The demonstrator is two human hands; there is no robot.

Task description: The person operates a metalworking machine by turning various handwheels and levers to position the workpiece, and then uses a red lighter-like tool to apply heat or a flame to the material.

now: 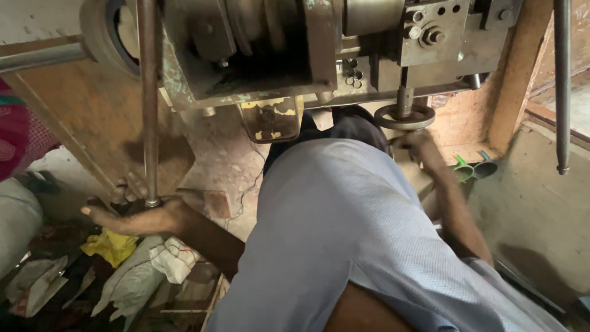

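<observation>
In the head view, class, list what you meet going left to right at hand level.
Yellow cloth → left hand at the foot of the upright metal rod → pale blue shirt → right hand below the small handwheel → green-handled tool.

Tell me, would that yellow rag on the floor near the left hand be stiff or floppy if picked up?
The yellow rag lies crumpled in soft folds, so it would probably droop limply. It looks thin, so likely light. Bunched cloth is unlikely to roll or slip.

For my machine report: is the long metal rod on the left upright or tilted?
Upright: the rod runs straight down from the picture's top edge to the left hand.
</observation>
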